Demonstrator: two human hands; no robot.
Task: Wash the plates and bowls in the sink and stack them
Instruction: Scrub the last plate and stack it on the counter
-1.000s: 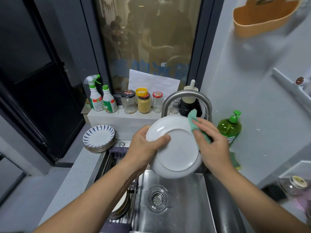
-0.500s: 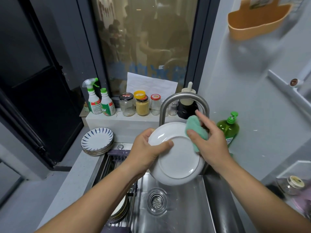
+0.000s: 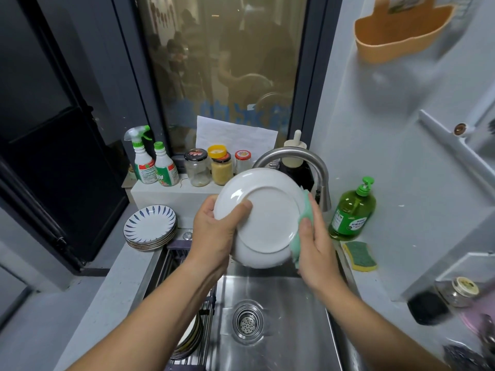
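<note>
A white plate (image 3: 267, 218) is held tilted above the steel sink (image 3: 281, 330), its underside facing me. My left hand (image 3: 214, 231) grips its left rim, thumb on the underside. My right hand (image 3: 316, 247) presses a green cloth (image 3: 305, 210) against the plate's right edge. A stack of blue-patterned plates (image 3: 150, 226) rests on the counter at the left. More plates (image 3: 190, 338) lie stacked on a rack in the sink's left part, half hidden by my left forearm.
The curved faucet (image 3: 300, 162) arches just behind the plate. A green soap bottle (image 3: 351, 212) and a yellow-green sponge (image 3: 360, 255) sit right of the sink. Spray bottles (image 3: 146, 162) and jars (image 3: 222, 167) line the sill. The drain (image 3: 247, 321) is below.
My right hand with the cloth has slid from the plate's upper right rim down to its right edge. The plate has turned slightly and sits a little higher.
</note>
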